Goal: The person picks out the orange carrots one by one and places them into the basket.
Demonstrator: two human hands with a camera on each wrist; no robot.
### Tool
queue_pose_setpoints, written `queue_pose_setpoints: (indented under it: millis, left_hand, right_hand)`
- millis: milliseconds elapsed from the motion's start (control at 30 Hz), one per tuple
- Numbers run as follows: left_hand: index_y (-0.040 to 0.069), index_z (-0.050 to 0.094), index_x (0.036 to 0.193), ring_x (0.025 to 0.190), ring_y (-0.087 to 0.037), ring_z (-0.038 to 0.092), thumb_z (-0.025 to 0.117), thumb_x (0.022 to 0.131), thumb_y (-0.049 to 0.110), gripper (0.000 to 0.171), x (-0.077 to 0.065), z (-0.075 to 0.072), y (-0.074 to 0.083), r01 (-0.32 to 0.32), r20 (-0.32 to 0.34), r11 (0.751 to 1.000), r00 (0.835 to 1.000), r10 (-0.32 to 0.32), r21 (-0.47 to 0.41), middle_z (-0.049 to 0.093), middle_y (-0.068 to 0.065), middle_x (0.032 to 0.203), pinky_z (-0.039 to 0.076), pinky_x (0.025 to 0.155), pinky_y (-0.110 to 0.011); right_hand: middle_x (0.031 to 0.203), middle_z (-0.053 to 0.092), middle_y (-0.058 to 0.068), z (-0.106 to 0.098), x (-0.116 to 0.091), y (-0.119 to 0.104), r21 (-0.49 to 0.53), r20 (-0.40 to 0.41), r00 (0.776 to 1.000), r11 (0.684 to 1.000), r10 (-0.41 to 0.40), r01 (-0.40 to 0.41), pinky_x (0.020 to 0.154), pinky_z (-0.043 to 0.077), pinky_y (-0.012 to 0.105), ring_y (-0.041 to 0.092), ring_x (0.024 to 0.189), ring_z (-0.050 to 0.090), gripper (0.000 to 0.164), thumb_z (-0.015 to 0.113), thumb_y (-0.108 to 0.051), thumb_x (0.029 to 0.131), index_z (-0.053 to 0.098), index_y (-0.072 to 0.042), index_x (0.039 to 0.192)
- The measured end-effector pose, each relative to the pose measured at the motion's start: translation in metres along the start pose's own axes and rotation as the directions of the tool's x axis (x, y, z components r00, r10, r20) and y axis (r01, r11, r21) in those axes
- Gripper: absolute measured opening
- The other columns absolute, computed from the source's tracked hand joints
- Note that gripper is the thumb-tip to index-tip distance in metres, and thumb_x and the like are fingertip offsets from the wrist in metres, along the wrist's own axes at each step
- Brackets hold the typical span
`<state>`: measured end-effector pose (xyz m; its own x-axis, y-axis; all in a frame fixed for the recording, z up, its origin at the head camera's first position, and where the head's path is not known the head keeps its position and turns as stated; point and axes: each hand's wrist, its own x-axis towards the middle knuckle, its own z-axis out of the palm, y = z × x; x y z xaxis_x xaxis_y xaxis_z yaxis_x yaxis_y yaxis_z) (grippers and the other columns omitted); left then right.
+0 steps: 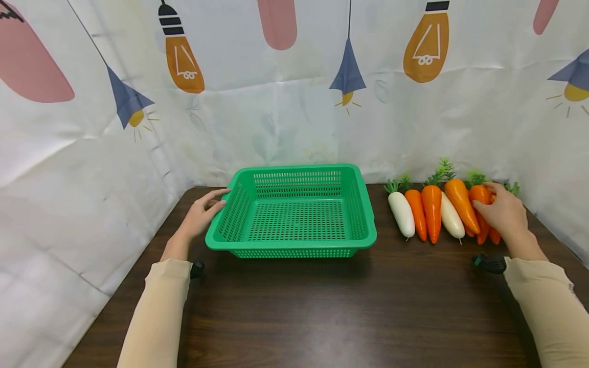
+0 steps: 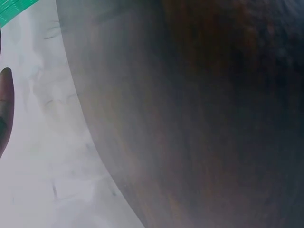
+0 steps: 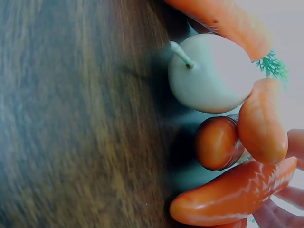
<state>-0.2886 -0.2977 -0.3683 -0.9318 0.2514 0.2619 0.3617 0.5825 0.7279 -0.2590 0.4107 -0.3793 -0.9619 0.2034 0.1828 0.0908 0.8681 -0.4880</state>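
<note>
At nine o'clock on the green basket [image 1: 294,245], the left hand [image 1: 199,214] touches it, thumb and fingers apart. At its three o'clock, past a white radish [image 1: 402,212], I see the right hand [image 1: 506,212] gripping an orange carrot [image 3: 228,194].

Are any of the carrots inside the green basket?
No, the head view shows the carrots lying to the right of the green basket, with nothing inside it.

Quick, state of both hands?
Left hand: open, at the left rim of the green basket.
Right hand: closed around an orange carrot; firmness can't be told.
</note>
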Motion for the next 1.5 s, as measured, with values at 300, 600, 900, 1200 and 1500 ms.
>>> queue_pose_setpoints:
  millis: [300, 600, 900, 1200, 1500]
  left_hand:
    - [0.009, 0.044, 0.157, 0.1, -0.016, 0.061, 0.049, 0.111, 0.028, 0.049, -0.001, -0.002, 0.001, 0.006, 0.001, 1.0, 1.0, -0.006, -0.001, 0.06, -0.025, 0.128, 0.053, 0.084, -0.043]
    - [0.009, 0.043, 0.157, 0.094, -0.011, 0.062, 0.049, 0.111, 0.028, 0.05, -0.002, -0.004, 0.0, 0.015, 0.011, 1.0, 1.0, -0.015, -0.005, 0.062, -0.025, 0.122, 0.055, 0.08, -0.036]
    - [0.009, 0.043, 0.157, 0.098, -0.026, 0.062, 0.049, 0.111, 0.029, 0.051, -0.002, -0.005, 0.002, 0.022, 0.014, 1.0, 1.0, -0.022, 0.02, 0.063, -0.026, 0.119, 0.052, 0.083, -0.046]
    - [0.01, 0.042, 0.158, 0.108, -0.038, 0.059, 0.049, 0.111, 0.031, 0.052, -0.003, -0.005, 0.006, 0.038, 0.014, 0.999, 0.999, -0.038, 0.02, 0.059, -0.027, 0.126, 0.049, 0.089, -0.054]
    - [0.014, 0.041, 0.159, 0.117, -0.043, 0.056, 0.049, 0.111, 0.033, 0.053, -0.003, -0.004, 0.005, 0.039, 0.03, 0.999, 0.999, -0.04, 0.037, 0.053, -0.027, 0.138, 0.047, 0.093, -0.062]
  right_hand:
    - [0.141, 0.037, 0.046, -0.009, 0.001, -0.006, 0.031, -0.045, 0.999, 0.999, -0.005, 0.007, 0.092, 0.039, 0.076, 0.065, 0.117, 0.04, 0.068, 0.053, -0.025, 0.104, 0.025, 0.008, 0.157]
    - [0.144, 0.033, 0.045, -0.026, -0.003, -0.012, 0.092, -0.024, 0.999, 0.995, -0.023, 0.025, 0.083, 0.042, 0.071, 0.061, 0.113, 0.042, 0.069, 0.049, -0.025, 0.107, 0.018, 0.006, 0.16]
    - [0.148, 0.032, 0.044, -0.043, -0.004, -0.024, 0.133, -0.034, 0.999, 0.99, -0.041, 0.045, 0.079, 0.042, 0.062, 0.062, 0.116, 0.04, 0.068, 0.05, -0.029, 0.108, 0.021, 0.006, 0.16]
    - [0.152, 0.029, 0.043, -0.053, -0.006, -0.04, 0.217, -0.016, 0.998, 0.975, -0.054, 0.056, 0.088, 0.043, 0.07, 0.064, 0.126, 0.037, 0.074, 0.05, -0.038, 0.107, 0.02, 0.002, 0.162]
    - [0.153, 0.03, 0.042, -0.055, -0.009, -0.058, 0.248, 0.019, 0.995, 0.965, -0.094, 0.087, 0.063, 0.048, 0.021, 0.064, 0.125, 0.042, 0.075, 0.055, -0.04, 0.105, 0.024, 0.0, 0.162]
